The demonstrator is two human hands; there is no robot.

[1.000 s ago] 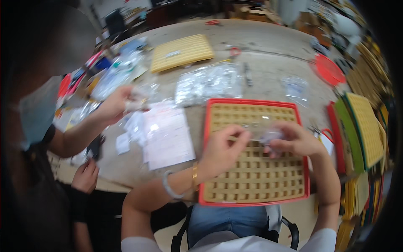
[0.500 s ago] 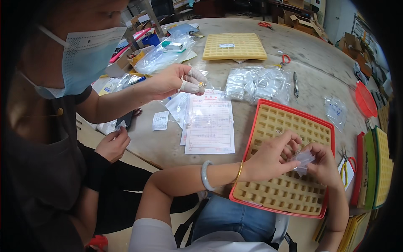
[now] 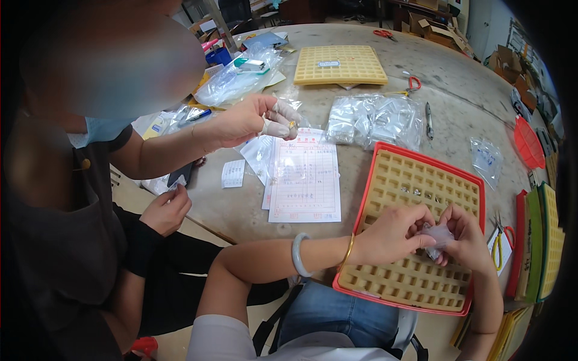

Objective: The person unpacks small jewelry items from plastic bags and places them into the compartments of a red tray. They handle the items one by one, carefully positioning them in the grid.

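A small crumpled clear plastic bag [image 3: 439, 235] is pinched between my two hands. My left hand [image 3: 394, 233], reaching in from the left, has thumb and fingers closed on one side of it. On the other side, my right hand [image 3: 468, 239] grips the bag with curled fingers. What the bag contains, if anything, I cannot make out. Both hands are over a beige tray of small square compartments [image 3: 376, 274] set in a red frame. Beyond my fingers, several tiny shiny pieces [image 3: 416, 192] sit in a row of compartments.
A co-worker's hand [image 3: 259, 120] in finger covers holds a tiny gold-coloured piece above printed forms [image 3: 304, 180]. Clear bags [image 3: 373, 120], a pen [image 3: 428, 120] and a second beige tray [image 3: 341, 65] lie farther back. Pliers [image 3: 497, 248] are at the right, near stacked trays [image 3: 546, 240].
My hands have drawn closer together around the plastic bag. The small shiny pieces in the tray show more plainly. The co-worker's head has leaned forward.
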